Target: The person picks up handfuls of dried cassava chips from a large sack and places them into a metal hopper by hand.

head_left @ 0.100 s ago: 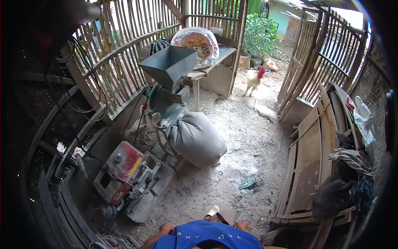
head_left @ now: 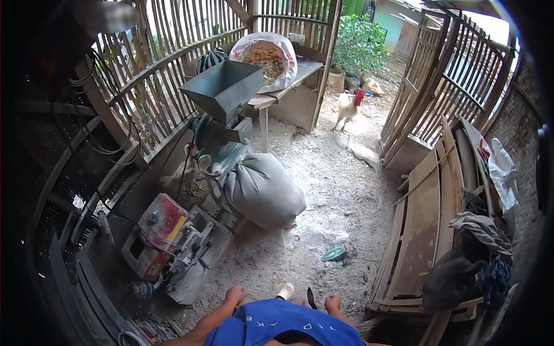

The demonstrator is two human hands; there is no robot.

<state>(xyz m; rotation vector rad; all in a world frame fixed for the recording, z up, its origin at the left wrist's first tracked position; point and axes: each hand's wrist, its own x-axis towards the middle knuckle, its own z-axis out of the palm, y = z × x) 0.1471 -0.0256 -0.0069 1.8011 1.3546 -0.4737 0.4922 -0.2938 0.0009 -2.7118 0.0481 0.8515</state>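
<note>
The red engine [head_left: 163, 221] sits on the floor [head_left: 346, 193], with the hopper-fed mill [head_left: 222, 138] and bulging grey sack [head_left: 265, 190] beyond it. Right of the engine, the left hand [head_left: 235, 295] curls loosely closed; farther right of it, the right hand [head_left: 333, 303] is likewise curled, near a green plastic piece [head_left: 334, 254].

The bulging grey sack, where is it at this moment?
In the head view, the bulging grey sack is just left of centre, against the green milling machine, below its metal hopper and right of the red engine.
</note>
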